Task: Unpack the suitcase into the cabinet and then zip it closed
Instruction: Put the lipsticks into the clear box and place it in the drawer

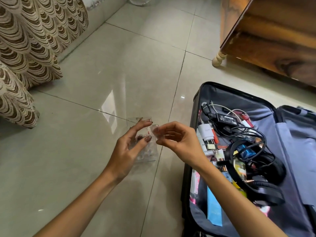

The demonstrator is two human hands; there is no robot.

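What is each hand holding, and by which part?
A clear plastic pack. The left hand's grip is on its side; the right hand pinches a clear flap near its top, apparently part of it.

text: none legible | adapter label: too small to read

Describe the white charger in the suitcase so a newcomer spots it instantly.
Start at the open suitcase on the floor, lower right. Near its upper left edge, the white charger lies just below-left of the black adapter. It is the only solid white block; its neighbours are black gear, thin cables and coloured packs.
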